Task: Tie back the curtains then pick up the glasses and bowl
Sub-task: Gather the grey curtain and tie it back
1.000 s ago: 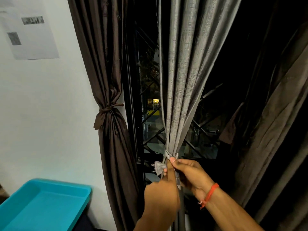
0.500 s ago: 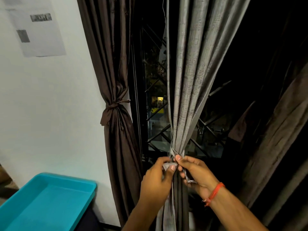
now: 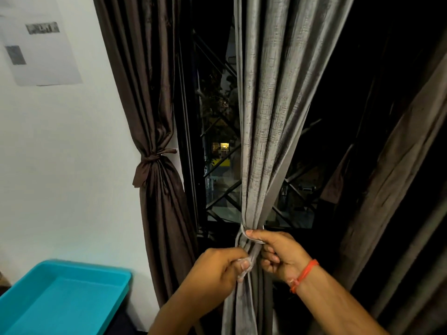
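Observation:
A grey curtain hangs in the middle, gathered into a bunch low down. A pale grey tie strip loops round the bunch. My left hand pinches one end of the strip just left of the bunch. My right hand, with an orange thread on its wrist, grips the strip and the gathered cloth from the right. A dark brown curtain at the left is bound with a knotted brown tie. No glasses or bowl are in view.
A turquoise tray lies at the lower left against the white wall, which carries a paper sheet. A dark window with a metal grille stands behind the curtains. More dark curtain hangs at the right.
The strip's loop now sits tighter round the grey bunch. My left hand dropped lower and pulls its end leftward; my right hand closed round the bunch. The view shifted slightly right.

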